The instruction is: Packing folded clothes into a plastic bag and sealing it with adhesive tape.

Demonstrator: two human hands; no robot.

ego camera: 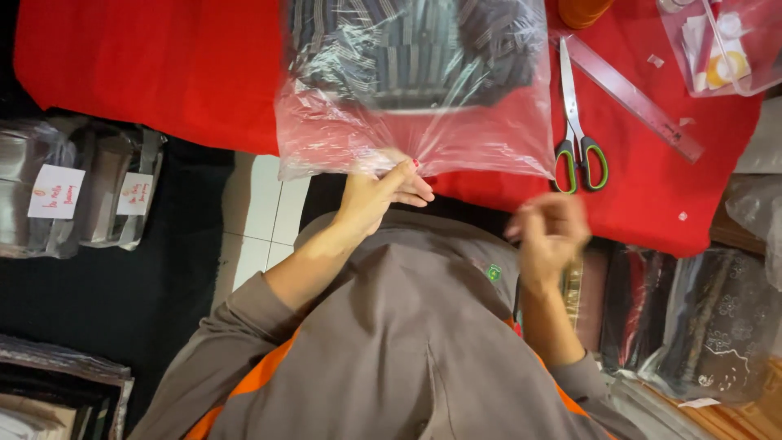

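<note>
Left hand (376,195) grip pinching crinkled clear plastic bag (423,138) of striped fabric, right hand (552,232) blurred, grip unclear

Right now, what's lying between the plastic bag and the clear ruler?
In the head view, green-handled scissors lie on the red cloth, between the plastic bag and the clear ruler.

Things lying around the red cloth (163,73)

Green-handled scissors (576,122) lie on the cloth near its right edge, with a clear ruler (631,94) just beside them. A small clear bag (721,45) sits at the cloth's top right corner. Left of the cloth are wrapped packs with white labels (73,191). Below its right end lie more wrapped packs (700,322), maybe dark fabric.
</note>
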